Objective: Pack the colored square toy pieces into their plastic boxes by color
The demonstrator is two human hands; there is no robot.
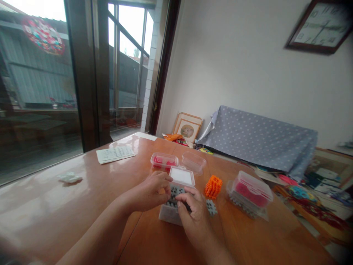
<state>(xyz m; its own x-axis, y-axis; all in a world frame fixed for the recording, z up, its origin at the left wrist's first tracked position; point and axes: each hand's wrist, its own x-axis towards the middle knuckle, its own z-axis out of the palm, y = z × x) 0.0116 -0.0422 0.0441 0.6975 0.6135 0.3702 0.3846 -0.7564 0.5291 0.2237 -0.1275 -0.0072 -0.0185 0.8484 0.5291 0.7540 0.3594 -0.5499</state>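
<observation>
A small clear plastic box (168, 215) stands on the table in front of me. Grey interlocking plastic pieces (173, 191) show at its open top, and its lid (181, 176) is tipped back behind them. My left hand (154, 189) is at their left side, fingers curled and closed against the pieces. From the right, my right hand (194, 209) grips them with bent fingers and thumb, hiding part of the box. Just beyond this hand lies a flat grey piece (211, 207), near a stack of orange interlocking pieces (213, 187).
Behind the hands are a clear box with pink contents (164, 161) and an empty clear container (193, 162). A lidded box with pink pieces (252, 189) stands right. Papers (116, 154) and a small crumpled packet (70, 177) lie left on the wooden table (96, 195).
</observation>
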